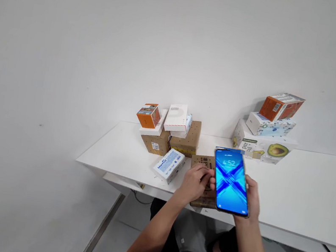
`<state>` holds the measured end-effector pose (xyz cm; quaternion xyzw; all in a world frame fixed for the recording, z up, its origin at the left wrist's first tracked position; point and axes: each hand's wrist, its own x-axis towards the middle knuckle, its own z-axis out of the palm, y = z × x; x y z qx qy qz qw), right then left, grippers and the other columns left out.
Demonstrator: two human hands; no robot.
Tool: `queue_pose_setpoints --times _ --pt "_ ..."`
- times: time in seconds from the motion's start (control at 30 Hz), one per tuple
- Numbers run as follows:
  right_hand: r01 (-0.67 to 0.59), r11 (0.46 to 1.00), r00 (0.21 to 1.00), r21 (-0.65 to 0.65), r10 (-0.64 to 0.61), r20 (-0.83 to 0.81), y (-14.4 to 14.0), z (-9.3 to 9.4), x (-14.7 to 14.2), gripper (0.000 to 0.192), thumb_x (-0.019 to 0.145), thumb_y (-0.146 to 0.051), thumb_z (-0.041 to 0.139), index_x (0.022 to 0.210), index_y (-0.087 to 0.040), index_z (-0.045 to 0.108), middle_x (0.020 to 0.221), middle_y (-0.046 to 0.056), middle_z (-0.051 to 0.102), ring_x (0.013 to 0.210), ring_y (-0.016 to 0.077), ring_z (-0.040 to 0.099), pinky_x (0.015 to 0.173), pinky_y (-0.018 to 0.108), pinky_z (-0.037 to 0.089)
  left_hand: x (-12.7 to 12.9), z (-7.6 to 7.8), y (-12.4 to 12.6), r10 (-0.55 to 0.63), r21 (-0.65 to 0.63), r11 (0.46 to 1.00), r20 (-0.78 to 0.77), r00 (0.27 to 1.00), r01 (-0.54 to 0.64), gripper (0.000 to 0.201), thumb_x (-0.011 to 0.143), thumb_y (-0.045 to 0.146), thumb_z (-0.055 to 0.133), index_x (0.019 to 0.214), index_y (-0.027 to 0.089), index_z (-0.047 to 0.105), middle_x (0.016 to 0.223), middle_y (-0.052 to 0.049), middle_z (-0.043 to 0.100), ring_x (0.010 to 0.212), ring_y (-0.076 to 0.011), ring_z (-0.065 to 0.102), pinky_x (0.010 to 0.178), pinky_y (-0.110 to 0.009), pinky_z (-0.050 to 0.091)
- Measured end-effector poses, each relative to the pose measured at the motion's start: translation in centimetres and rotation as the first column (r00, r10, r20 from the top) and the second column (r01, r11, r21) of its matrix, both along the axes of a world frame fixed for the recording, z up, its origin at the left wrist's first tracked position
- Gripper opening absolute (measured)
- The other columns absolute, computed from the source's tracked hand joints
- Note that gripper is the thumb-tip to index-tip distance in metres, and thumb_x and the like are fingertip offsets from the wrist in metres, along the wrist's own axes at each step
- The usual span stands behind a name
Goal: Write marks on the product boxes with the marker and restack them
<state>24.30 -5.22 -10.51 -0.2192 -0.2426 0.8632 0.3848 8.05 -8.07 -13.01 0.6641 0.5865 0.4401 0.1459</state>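
My right hand [253,196] grips a smartphone [231,182] from its right side, and its fingertips show past the left edge. The phone's screen is lit blue and reads 4:52. Close by the phone's left edge is my left hand [194,182], its fingers curled and drawn together; whether anything is between them I cannot make out. Beneath the left hand and the phone lies a brown cardboard box [199,201] with dark print, partly hidden. A white box with blue lettering [169,163] rests to the left of my left hand.
Toward the back left of the white table [311,193], cardboard boxes [189,140] carry white boxes [176,116] and an orange box [149,115]. Farther right, an avocado-printed box [267,149] bears a patterned white box [271,126] and another orange box [282,107]. A wall stands behind.
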Motion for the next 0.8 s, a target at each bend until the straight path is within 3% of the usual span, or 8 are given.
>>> queue_pose_setpoints --times 0.17,0.23,0.3,0.43,0.5,0.57,0.67,0.8 --pt "0.325 0.893 0.883 0.312 -0.404 0.239 0.8 0.0 5.0 0.069 0.083 -0.061 0.032 0.136 -0.018 0.048 0.124 0.018 0.064 0.106 0.0341 0.065 0.092 0.058 0.047 0.1 -0.1 0.3 0.011 0.049 0.999 0.021 1.000 -0.012 0.019 0.089 0.021 0.050 0.086 0.019 0.068 0.095 -0.008 0.071 0.103 -0.0204 0.062 0.095 -0.038 0.047" --pt "0.402 0.837 0.767 0.371 -0.529 0.363 1.6 -1.0 6.9 0.069 0.083 -0.057 0.034 0.137 -0.016 0.046 0.125 0.019 0.062 0.107 0.0330 0.064 0.093 0.055 0.047 -0.4 -0.4 0.2 0.021 0.081 0.996 0.106 0.994 -0.030 0.018 0.089 0.024 0.051 0.088 0.019 0.069 0.096 -0.008 0.071 0.100 -0.0189 0.063 0.092 -0.036 0.049" --pt "0.442 0.793 0.569 0.420 -0.610 0.552 2.4 -2.4 8.5 0.067 0.080 -0.053 0.041 0.136 -0.017 0.046 0.120 0.017 0.063 0.103 0.0315 0.064 0.093 0.051 0.048 -1.4 -0.8 -0.1 0.073 0.130 0.986 0.200 0.977 -0.100 0.018 0.089 0.027 0.052 0.089 0.019 0.069 0.097 -0.007 0.071 0.096 -0.0178 0.065 0.089 -0.035 0.051" --pt "0.114 0.803 -0.028 0.585 -0.586 0.810 4.0 -6.4 10.8 0.070 0.075 -0.054 0.051 0.136 -0.018 0.050 0.101 0.013 0.068 0.097 0.0339 0.063 0.090 0.052 0.045 -5.1 -1.9 -1.0 0.375 0.089 0.916 0.154 0.914 -0.391 0.023 0.090 0.032 0.049 0.090 0.022 0.069 0.099 -0.008 0.069 0.101 -0.0204 0.062 0.096 -0.040 0.047" --pt "-0.110 0.801 -0.205 0.589 -0.598 0.775 4.7 -8.5 11.3 0.074 0.074 -0.053 0.051 0.135 -0.012 0.050 0.098 0.016 0.067 0.101 0.0365 0.060 0.091 0.051 0.043 -7.2 -2.5 -1.6 0.506 -0.027 0.861 -0.057 0.860 -0.508 0.023 0.087 0.033 0.051 0.097 0.023 0.069 0.114 -0.010 0.065 0.117 -0.0256 0.054 0.106 -0.046 0.037" --pt "-0.267 0.773 -0.299 0.575 -0.634 0.713 5.2 -10.3 11.2 0.073 0.075 -0.050 0.049 0.134 -0.007 0.050 0.101 0.020 0.066 0.103 0.0374 0.058 0.091 0.049 0.042 -9.1 -3.0 -2.2 0.542 -0.192 0.777 -0.283 0.791 -0.600 0.035 0.082 0.042 0.059 0.112 0.025 0.066 0.135 -0.012 0.052 0.133 -0.0353 0.036 0.110 -0.054 0.027" --pt "-0.411 0.761 -0.386 0.502 -0.644 0.661 5.7 -12.1 10.5 0.069 0.078 -0.046 0.047 0.135 -0.008 0.048 0.110 0.023 0.062 0.107 0.0378 0.056 0.090 0.049 0.041 -11.0 -3.5 -2.9 0.442 -0.401 0.668 -0.464 0.768 -0.627 0.067 0.072 0.055 0.066 0.133 0.032 0.051 0.152 -0.011 0.030 0.140 -0.0446 0.016 0.109 -0.062 0.019" --pt "-0.468 0.781 -0.439 0.414 -0.612 0.657 5.9 -12.8 9.6 0.067 0.080 -0.045 0.047 0.137 -0.009 0.046 0.119 0.025 0.059 0.112 0.0395 0.052 0.092 0.047 0.038 -12.0 -3.7 -3.1 0.368 -0.505 0.637 -0.466 0.805 -0.583 0.081 0.074 0.056 0.062 0.145 0.034 0.031 0.154 -0.013 0.020 0.139 -0.0440 0.019 0.108 -0.057 0.022"
